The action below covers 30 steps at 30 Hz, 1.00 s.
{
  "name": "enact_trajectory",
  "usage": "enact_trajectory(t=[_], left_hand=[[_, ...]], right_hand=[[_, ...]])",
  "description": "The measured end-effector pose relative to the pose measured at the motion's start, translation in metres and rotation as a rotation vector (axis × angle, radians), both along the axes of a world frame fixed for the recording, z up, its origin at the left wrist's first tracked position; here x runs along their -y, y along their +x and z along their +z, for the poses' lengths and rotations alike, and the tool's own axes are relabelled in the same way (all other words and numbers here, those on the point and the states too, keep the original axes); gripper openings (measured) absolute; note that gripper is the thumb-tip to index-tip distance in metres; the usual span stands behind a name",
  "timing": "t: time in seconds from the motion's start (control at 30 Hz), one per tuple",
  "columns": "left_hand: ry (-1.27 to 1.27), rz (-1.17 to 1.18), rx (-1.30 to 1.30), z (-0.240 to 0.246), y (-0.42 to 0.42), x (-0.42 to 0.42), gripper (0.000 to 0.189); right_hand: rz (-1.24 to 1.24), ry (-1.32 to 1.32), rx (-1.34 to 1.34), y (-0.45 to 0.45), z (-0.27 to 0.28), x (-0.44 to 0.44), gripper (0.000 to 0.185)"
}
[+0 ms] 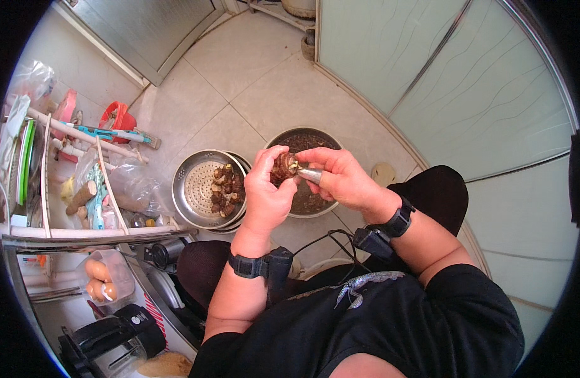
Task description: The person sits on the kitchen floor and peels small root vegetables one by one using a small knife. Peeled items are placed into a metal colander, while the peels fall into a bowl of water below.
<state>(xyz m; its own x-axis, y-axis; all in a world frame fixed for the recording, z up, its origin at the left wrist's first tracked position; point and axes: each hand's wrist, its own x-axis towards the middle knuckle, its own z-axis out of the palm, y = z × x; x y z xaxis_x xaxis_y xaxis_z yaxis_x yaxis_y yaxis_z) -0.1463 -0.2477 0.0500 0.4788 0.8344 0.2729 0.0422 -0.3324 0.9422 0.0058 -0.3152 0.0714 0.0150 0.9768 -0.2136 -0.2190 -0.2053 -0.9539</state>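
My left hand [267, 194] grips a brown, ringed taro-like corm [281, 171] with a pale yellowish tip. From the other side, my right hand [350, 178] holds a tapered metal tool [311, 175] against the corm's tip; its working end is hidden. Both hands are above a metal basin [295, 130], which contains brown scraps or murky water; I cannot tell which. To the left of the basin sits a perforated steel colander [191, 191]. Several small brown corms [224, 193] lie along its right side. Another round vessel shows partly beneath the colander.
A rack [77, 230] on the left bears bags and roots. Nearer me are an egg container [104, 276] and a black-handled jug [115, 330]. Glass-panelled cabinet doors [427, 61] bound the right side. A black cable [325, 236] runs between my wrist devices.
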Motion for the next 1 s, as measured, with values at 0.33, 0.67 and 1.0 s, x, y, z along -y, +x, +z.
enact_trajectory(t=[0.33,0.67,1.0], left_hand=[[-0.166,-0.055,0.019,-0.003,-0.002,0.002,0.044],[-0.167,-0.049,-0.015,-0.009,0.002,0.0,0.043],[-0.272,-0.13,0.049,-0.012,-0.002,-0.005,0.041]], right_hand=[[0.027,0.088,0.068,0.002,-0.003,-0.004,0.021],[0.03,0.13,0.194,0.0,-0.008,-0.006,0.024],[0.05,-0.03,0.185,0.006,-0.008,-0.01,0.021]])
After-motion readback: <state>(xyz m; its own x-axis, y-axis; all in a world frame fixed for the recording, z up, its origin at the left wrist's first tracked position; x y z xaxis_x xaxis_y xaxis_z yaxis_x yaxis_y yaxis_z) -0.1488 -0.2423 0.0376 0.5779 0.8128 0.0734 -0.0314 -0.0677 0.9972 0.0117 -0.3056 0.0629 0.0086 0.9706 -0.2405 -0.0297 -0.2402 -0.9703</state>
